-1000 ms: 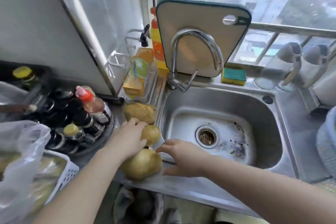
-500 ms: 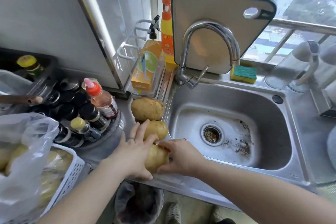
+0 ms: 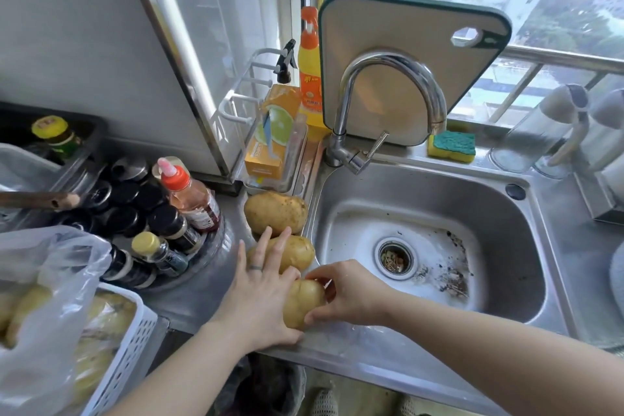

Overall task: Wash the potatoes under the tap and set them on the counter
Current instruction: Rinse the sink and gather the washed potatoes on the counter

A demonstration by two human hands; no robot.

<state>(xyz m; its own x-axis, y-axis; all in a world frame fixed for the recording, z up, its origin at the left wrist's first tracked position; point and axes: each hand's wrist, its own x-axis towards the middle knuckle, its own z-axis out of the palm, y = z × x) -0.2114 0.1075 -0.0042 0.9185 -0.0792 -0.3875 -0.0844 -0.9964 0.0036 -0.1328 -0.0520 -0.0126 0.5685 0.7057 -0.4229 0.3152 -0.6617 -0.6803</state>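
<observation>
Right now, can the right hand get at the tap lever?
Probably yes: only the sink basin lies between the right hand and the tap lever. It grips the nearest potato, so it must let go first.

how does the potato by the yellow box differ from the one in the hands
The far potato lies loose; the near potato is gripped by the right hand, the left hand pressing it. The far potato looks larger and mostly visible; the near potato is partly hidden. Both are tan, on the steel counter.
</observation>
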